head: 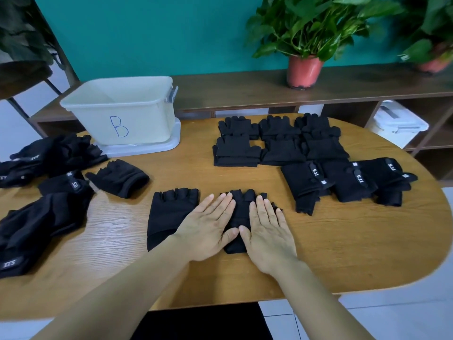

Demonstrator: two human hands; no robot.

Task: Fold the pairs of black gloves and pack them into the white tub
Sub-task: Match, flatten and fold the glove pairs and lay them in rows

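Both hands lie flat, fingers straight, left (pixel 208 229) beside right (pixel 267 234), thumbs nearly touching.

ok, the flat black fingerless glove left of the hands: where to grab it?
Pinch the wide cuff edge, coming from the near left. The black fingerless glove lies flat with cuff toward the person; its right edge is under the left hand.

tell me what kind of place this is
Probably an office or home room set up for packing: a wooden table spread with black gloves, a white tub marked B, potted plants on a low shelf.
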